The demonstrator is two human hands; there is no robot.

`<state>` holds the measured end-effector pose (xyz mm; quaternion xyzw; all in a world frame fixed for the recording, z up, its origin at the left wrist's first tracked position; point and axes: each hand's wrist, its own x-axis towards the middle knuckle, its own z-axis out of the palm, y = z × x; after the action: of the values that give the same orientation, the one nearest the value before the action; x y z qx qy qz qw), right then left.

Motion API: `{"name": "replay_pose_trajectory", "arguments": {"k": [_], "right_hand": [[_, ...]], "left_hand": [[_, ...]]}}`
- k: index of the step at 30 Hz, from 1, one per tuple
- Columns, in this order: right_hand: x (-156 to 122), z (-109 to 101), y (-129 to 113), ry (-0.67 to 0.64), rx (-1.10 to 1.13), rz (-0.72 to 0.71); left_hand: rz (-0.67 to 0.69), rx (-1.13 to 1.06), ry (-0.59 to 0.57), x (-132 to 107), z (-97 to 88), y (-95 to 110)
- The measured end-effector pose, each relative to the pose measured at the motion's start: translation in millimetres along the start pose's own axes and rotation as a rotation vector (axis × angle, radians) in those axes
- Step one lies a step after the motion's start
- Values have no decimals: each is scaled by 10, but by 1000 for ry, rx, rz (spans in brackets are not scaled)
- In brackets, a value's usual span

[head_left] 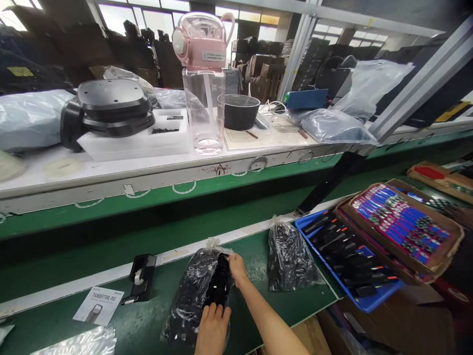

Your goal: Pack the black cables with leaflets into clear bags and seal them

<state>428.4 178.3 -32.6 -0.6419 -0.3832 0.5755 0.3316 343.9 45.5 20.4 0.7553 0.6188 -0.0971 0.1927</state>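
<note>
A clear plastic bag [186, 288] full of black parts lies on the green worktop, its top bunched and tied. Along its right side it is split, and small black parts [219, 283] show bare through the gap. My right hand [237, 268] pinches the bag's edge near the top of the split. At the lower end of the gap, my left hand [213, 325] has its fingers bent over the bag's edge; the thumb is hidden. To the right stands a second tied bag [290, 256] of black parts, apart from both hands.
A black tape dispenser [142, 278] and a printed leaflet [98, 305] lie at left. A blue tray [377, 301] of black handheld pieces sits at right beside a cardboard box [439, 268] of blue-and-red packed parts. On the shelf above stand a pink bottle [205, 108] and a black bowl [240, 113].
</note>
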Motion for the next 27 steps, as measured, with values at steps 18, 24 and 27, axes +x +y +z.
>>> {"name": "replay_pose_trajectory", "arguments": {"k": [18,24,27], "right_hand": [[-210,-1324,-265,-142,187,395],[-30,-1298,-162,-126,248,410],[4,-1131,-45,-85,285,309]], "left_hand": [[-194,-1128,113,-574,-586,-954],[-586,-1577,133,-7,-56,-1191],[-735,-1628,144,145,60,-1255]]}}
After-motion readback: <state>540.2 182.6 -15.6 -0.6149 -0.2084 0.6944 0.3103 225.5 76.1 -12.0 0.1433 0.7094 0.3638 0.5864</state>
